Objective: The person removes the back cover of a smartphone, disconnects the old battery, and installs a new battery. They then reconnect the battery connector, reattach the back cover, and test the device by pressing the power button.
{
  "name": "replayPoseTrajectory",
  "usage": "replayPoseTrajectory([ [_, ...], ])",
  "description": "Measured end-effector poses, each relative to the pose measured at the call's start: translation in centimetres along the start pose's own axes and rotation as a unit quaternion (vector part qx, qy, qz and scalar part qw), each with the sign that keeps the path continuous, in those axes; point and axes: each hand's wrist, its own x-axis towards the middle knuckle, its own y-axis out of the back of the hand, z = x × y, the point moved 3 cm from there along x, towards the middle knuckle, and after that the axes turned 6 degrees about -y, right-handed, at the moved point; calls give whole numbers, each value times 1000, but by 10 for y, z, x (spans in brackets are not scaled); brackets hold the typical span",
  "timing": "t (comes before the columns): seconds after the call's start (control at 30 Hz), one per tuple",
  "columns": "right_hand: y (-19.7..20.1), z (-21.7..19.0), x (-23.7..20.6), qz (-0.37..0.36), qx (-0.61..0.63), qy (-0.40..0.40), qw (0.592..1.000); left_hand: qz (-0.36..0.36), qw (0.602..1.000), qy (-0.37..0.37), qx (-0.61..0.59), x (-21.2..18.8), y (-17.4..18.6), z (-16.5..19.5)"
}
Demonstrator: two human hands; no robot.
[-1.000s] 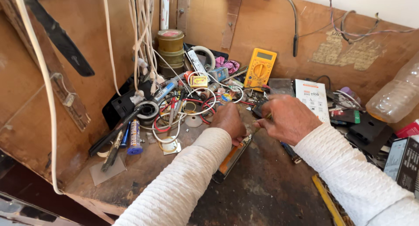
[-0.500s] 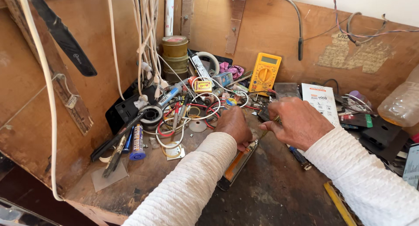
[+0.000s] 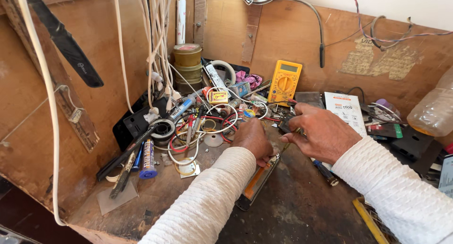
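- Flat phone (image 3: pixel 257 182), glossy, orange-edged, lies on the scuffed wooden counter (image 3: pixel 302 215) beneath the left hand (image 3: pixel 253 139), whose fingers press it.
- Right hand (image 3: pixel 321 133): fingers pinched together on a thin tool, just beside.
- Yellow boxy multimeter (image 3: pixel 284 81) beyond.

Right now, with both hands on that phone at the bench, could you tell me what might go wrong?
1. The phone lies flat under the left hand, one end close to the bench edge; a hard push might slide it off.
2. Loose wires lie tangled just beyond the left hand; a sleeve could snag them and drag small parts.
3. The screwdriver lies under the right hand and wrist; it could roll if the arm shifts.
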Motion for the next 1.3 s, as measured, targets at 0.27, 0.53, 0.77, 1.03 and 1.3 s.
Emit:
replayPoseTrajectory([
  [0.27,4,-5,6,-49,9,-3,999,1,1000,9,2,0,1,1],
  [0.53,4,-3,7,-91,1,-150,984,10,1000,-10,-17,-2,1,-1],
  [0.77,-6,1,5,9,54,40,998,-1,1000,10,-7,0,1,-1],
  [1.03,-11,0,11,-23,10,-135,991,8,1000,-4,-23,-2,2,-4],
  [1.3,-6,-5,2,18,20,-30,999,25,999,-11,-33,0,1,-5],
])
